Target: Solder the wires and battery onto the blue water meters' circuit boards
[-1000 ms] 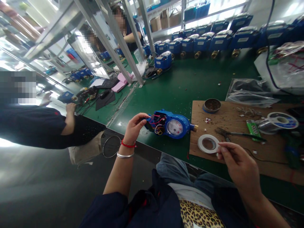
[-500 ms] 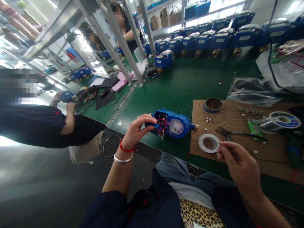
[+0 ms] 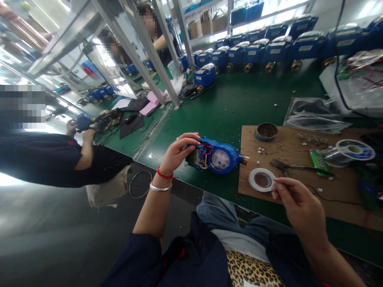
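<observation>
With my left hand (image 3: pixel 178 154) I am touching the blue meter (image 3: pixel 231 153), which is lying on the green bench top (image 3: pixel 239 105) in the middle of the frame, its dial (image 3: pixel 220 159) facing up and its brass fitting (image 3: pixel 245 160) pointing right. My thumb and fingers there are bending toward each other over the upper edge of the meter's open left end, just beside the thin coloured wires (image 3: pixel 205 150); what is sitting between the tips, if anything, I cannot tell. A red cord (image 3: pixel 164 173) and a silver bangle (image 3: pixel 160 187) are circling that wrist.

My right hand (image 3: pixel 301 203) is hanging at the lower right, thumb and forefinger pressing together at the right edge of the white tape roll (image 3: pixel 252 181). I cannot tell whether they are gripping its rim. The roll is lying flat on the cardboard sheet (image 3: pixel 338 209), near its left side. A round tin (image 3: pixel 266 132) is standing above it, while the pliers (image 3: pixel 295 167), the green box (image 3: pixel 318 162) and a spool of silvery wire (image 3: pixel 354 150) are lying to its right.

Across the upper right, more blue meters (image 3: pixel 278 48) are standing in rows. At the left edge, a co-worker in a dark sleeve (image 3: pixel 38 157) is handling a blue unit (image 3: pixel 83 121).
</observation>
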`<control>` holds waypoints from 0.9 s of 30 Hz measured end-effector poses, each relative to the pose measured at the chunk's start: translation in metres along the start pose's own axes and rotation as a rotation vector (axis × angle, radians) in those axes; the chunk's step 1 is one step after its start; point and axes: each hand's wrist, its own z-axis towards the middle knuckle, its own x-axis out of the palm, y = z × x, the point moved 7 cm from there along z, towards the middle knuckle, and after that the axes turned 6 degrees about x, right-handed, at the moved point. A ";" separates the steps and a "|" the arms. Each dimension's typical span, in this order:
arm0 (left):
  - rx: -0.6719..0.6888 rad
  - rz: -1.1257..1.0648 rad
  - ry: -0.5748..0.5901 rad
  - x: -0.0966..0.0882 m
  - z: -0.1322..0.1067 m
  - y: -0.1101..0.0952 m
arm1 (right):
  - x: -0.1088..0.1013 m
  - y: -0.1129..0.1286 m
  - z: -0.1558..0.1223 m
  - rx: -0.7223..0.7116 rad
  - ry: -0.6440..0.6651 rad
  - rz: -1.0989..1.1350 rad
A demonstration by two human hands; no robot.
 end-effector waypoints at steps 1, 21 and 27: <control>0.012 -0.004 -0.001 0.001 0.001 0.000 | 0.000 0.001 0.000 -0.001 0.002 0.000; 0.065 0.098 -0.179 -0.001 -0.002 0.001 | -0.001 0.002 0.001 0.013 -0.006 -0.001; 0.075 0.141 -0.257 -0.001 -0.012 0.016 | 0.000 0.006 0.000 0.009 -0.006 0.036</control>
